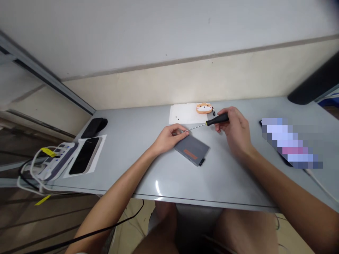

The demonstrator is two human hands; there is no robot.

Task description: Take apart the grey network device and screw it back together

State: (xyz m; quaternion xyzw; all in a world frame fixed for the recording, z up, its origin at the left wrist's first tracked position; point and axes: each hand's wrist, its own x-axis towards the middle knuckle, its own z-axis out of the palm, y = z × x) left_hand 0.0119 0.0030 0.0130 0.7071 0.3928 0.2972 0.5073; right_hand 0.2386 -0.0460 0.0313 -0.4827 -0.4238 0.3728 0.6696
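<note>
My right hand [236, 130] is closed around the black handle of a screwdriver [217, 119]. Its thin metal shaft slants down to the left and ends at my left fingertips. My left hand [171, 138] is closed, thumb and forefinger together at the screwdriver's tip; whatever they pinch there is too small or hidden to make out. This hand also lies over the upper left corner of a flat grey device [200, 145], which has an orange label and a black connector tab at its lower corner. The device lies at an angle on the desk.
Behind the device, white paper [182, 112] carries a few tiny dark bits and an orange animal-faced earbud case [204, 108]. A dark phone [85, 156] and a power strip [57, 162] with cables sit left; a blurred-out phone [288, 144] with a cable lies right.
</note>
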